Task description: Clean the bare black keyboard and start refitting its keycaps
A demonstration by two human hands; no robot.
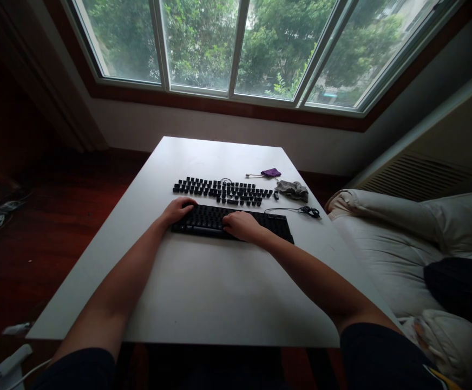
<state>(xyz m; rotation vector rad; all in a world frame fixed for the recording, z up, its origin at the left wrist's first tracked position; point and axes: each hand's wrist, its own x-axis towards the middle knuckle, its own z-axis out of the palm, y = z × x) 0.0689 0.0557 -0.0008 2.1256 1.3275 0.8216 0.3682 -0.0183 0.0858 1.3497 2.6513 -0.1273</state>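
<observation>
A black keyboard [203,221] lies across the middle of the white table, slightly skewed. My left hand [178,210] grips its left end, thumb over the top edge. Over the middle of the keyboard, my right hand [242,225] is curled with its fingers pressed together against the keys; whatever they may pinch is hidden. Just behind the keyboard, rows of loose black keycaps [203,187] are spread out on the table. The keyboard's cable [309,212] runs from its back edge to a tied coil at the right.
A purple cloth [271,172] with a thin stick beside it and a crumpled grey cloth [293,189] lie at the back right of the white table [203,292]. A pale sofa [390,238] stands along the right side. A window [236,49] is beyond the table.
</observation>
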